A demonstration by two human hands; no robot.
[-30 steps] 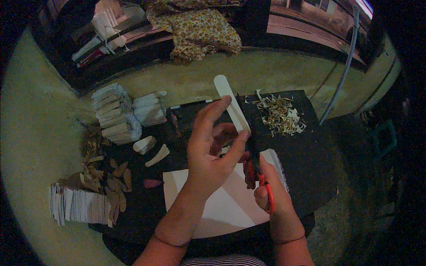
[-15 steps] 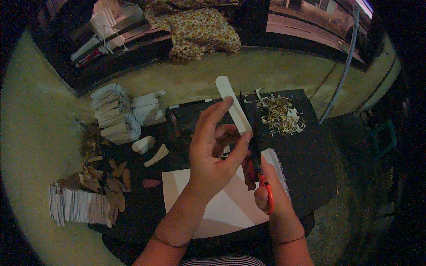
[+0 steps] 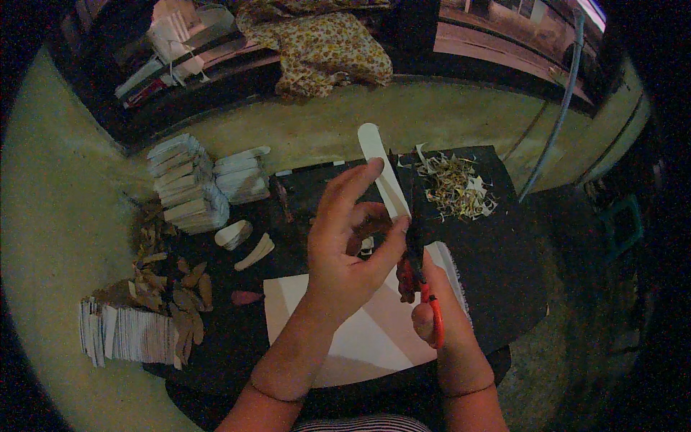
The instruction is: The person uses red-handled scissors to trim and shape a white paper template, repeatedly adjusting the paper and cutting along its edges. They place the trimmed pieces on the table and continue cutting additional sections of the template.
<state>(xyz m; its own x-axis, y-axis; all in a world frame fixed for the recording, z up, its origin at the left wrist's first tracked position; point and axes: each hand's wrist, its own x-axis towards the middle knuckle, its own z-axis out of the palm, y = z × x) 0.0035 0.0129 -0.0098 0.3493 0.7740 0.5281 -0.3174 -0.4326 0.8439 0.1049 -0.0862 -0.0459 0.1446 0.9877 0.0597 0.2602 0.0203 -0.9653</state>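
Note:
My left hand [image 3: 345,237] is closed, pinching a narrow white strip [image 3: 384,167] with a rounded top end between fingertips and thumb. The strip looks like card or thick paper and leans up to the left. In my right hand [image 3: 448,309] are scissors [image 3: 434,306] with orange-red handles, my thumb through one loop. Their dark blades point upward along the strip's right edge, close to my left thumb tip. Whether the blades touch the strip I cannot tell. Below both hands lies a large pale sheet [image 3: 295,317] on the dark table [image 3: 504,281].
Thin paper trimmings [image 3: 461,187] form a heap at the far right of the table. Bundled strips [image 3: 183,183], loose rounded pieces [image 3: 255,252], brown cut pieces [image 3: 191,295] and a row of stacked cards [image 3: 133,335] lie at the left. A patterned cloth [image 3: 327,54] hangs at the back.
The upper end of the strip has shifted slightly right, with my left fingertips, toward the scissor blades. The blades look closer together. Both hands keep their holds.

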